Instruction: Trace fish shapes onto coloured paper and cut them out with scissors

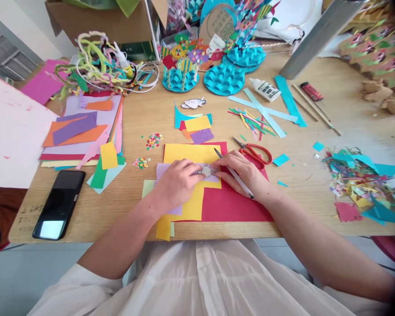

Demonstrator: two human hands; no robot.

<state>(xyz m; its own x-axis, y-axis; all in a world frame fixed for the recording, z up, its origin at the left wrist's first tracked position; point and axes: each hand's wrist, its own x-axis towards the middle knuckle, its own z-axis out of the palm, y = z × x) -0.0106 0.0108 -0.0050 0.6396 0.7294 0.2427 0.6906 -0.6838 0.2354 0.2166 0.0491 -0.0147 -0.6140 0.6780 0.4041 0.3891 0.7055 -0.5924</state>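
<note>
Paper cutout [206, 171] sits on lilac paper [162, 170] between your hands, left hand [177, 182] at 1 end (pinching or pressing, can't tell), right hand [242, 171] closed loosely round the pen [245, 187]; uneven fingertip pressure could skew it.

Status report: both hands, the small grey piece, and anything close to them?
Left hand at left end of small grey piece. Right hand at its right end, pen held. Piece over lilac paper. Red-handled scissors just beyond right hand.
</note>
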